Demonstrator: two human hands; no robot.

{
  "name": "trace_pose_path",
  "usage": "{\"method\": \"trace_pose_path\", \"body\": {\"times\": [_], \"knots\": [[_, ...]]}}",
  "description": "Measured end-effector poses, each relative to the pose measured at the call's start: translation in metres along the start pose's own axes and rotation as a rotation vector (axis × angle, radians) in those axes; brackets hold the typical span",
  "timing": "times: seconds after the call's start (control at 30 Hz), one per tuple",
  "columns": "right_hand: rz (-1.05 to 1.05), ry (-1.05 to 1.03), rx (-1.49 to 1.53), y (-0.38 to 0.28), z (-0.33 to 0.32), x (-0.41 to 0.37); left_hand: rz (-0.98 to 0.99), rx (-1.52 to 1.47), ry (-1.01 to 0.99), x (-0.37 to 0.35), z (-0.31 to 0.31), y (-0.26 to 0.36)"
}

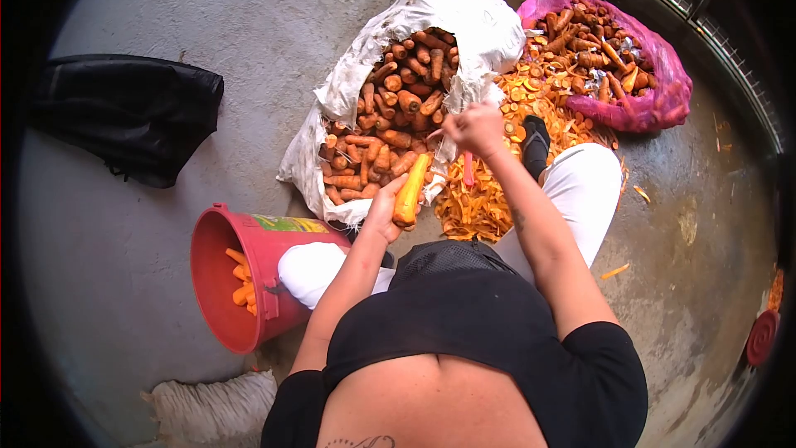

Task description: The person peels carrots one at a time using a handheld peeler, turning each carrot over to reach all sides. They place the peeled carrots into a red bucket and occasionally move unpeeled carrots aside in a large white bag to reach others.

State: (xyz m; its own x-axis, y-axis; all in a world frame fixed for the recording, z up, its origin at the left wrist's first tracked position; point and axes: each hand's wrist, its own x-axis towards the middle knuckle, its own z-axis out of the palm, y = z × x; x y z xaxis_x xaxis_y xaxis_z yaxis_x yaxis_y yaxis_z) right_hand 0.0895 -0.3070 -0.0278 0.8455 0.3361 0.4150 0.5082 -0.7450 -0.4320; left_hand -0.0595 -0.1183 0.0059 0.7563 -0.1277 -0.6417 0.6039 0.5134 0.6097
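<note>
My left hand (384, 214) is wrapped around a carrot (410, 192), whose surface is bright yellow-orange and smooth. Up and to the right of it, my right hand (477, 129) is closed, fingers curled toward the sack. A pink-handled tool (468, 169) sticks out below that fist; its working end is hidden. Just beyond both hands lies a white woven sack (348, 75), open and full of unpeeled carrots (408, 101). Orange peelings (473, 209) are heaped on the floor between my feet, under my right forearm.
On the left a red bucket (264, 270) lies tipped beside my leg, with peeled carrots (242, 282) inside. A pink mesh sack (672, 104) of carrot scraps stands at the far right. Black fabric (137, 112) and a pale cloth (217, 408) lie on the floor.
</note>
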Motion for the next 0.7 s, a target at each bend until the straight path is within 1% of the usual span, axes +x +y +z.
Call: {"method": "trace_pose_path", "body": {"times": [0.07, 0.17, 0.2, 0.27, 0.3, 0.4, 0.43, 0.5, 0.63, 0.7], "knots": [[0.068, 0.156, 0.025, 0.012, 0.004, 0.004, -0.022, -0.087, -0.039, 0.001, -0.004, 0.004], [0.000, 0.081, 0.183, -0.022, -0.017, 0.003, -0.061, -0.250, -0.079, 0.012, -0.016, -0.001], [-0.076, 0.102, 0.291, -0.033, -0.014, -0.002, -0.043, -0.249, -0.027, 0.012, -0.013, -0.001], [-0.175, 0.080, 0.382, -0.051, -0.016, -0.011, -0.006, -0.246, 0.077, 0.008, 0.000, 0.001], [-0.206, 0.073, 0.403, -0.058, -0.019, -0.013, 0.044, -0.285, 0.079, 0.007, 0.008, 0.003], [-0.281, 0.054, 0.433, -0.074, -0.026, -0.017, -0.012, -0.232, 0.109, 0.011, -0.002, 0.002], [-0.319, 0.043, 0.446, -0.076, -0.022, -0.018, -0.003, -0.253, -0.002, 0.012, -0.007, 0.001], [-0.373, -0.001, 0.423, -0.079, -0.017, -0.021, 0.004, -0.210, 0.012, 0.008, -0.001, 0.000], [-0.379, 0.031, 0.431, -0.080, -0.014, -0.023, 0.021, -0.170, 0.115, 0.005, 0.003, 0.000], [-0.381, 0.037, 0.437, -0.079, -0.014, -0.021, 0.004, -0.174, 0.024, 0.008, -0.007, -0.002]]}}
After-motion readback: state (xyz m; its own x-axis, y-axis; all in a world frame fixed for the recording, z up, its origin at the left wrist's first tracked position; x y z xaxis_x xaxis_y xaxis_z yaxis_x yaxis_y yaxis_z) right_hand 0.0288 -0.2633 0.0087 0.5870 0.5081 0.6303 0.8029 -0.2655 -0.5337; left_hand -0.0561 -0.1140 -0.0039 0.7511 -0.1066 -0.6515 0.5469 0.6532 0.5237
